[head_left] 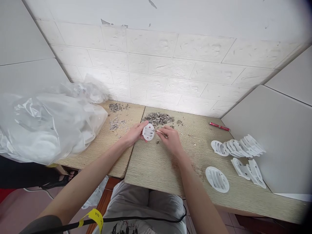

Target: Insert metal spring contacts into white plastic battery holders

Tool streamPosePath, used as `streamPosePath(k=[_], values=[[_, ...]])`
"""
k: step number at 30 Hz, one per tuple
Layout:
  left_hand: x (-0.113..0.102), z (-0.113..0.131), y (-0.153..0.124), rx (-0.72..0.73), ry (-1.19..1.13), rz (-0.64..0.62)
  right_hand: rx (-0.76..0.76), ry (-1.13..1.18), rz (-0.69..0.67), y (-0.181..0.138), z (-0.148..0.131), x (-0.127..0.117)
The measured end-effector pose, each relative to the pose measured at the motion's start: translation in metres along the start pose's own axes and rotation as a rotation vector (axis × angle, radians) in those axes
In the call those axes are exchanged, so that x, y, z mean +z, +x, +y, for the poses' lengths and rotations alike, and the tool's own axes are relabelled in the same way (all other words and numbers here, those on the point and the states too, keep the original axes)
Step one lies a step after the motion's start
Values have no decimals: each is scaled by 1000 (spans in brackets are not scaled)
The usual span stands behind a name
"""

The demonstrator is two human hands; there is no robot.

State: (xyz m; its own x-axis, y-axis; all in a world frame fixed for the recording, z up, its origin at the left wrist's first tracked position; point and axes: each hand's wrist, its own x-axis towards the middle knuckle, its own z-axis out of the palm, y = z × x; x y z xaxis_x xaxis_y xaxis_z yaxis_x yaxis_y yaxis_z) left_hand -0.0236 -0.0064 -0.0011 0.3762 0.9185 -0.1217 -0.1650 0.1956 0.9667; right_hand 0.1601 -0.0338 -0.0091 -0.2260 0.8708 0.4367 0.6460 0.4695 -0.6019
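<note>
My left hand point(134, 134) grips a white round plastic battery holder point(148, 132) by its left edge, with the slotted face turned toward me. Small metal pieces sit in its slots. Close to the holder's right edge, my right hand point(172, 140) is closed around a thin tool point(163, 133), whose kind I cannot make out; its tip points at the holder. Just beyond both hands lies a heap of small metal contact pieces point(158, 119). A few loose ones lie below the holder.
Smaller piles of metal parts point(117, 123) lie on the left tabletop. Beside them stands a large clear plastic bag point(48, 126) of white parts. On the right are rows of white holders point(235, 148), a single holder point(217, 179) and a red pen point(219, 126). A brick-patterned wall point(170, 71) closes the back.
</note>
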Motion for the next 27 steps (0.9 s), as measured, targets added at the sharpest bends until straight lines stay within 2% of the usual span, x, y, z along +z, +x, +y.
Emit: streamPosePath(k=[4,27], values=[[-2,-3,1,1,34,-30,-5,-11,-3,0,0,0],[-2,-4,2,4,31,-22,-2,-53,16,-1,-2,-2]])
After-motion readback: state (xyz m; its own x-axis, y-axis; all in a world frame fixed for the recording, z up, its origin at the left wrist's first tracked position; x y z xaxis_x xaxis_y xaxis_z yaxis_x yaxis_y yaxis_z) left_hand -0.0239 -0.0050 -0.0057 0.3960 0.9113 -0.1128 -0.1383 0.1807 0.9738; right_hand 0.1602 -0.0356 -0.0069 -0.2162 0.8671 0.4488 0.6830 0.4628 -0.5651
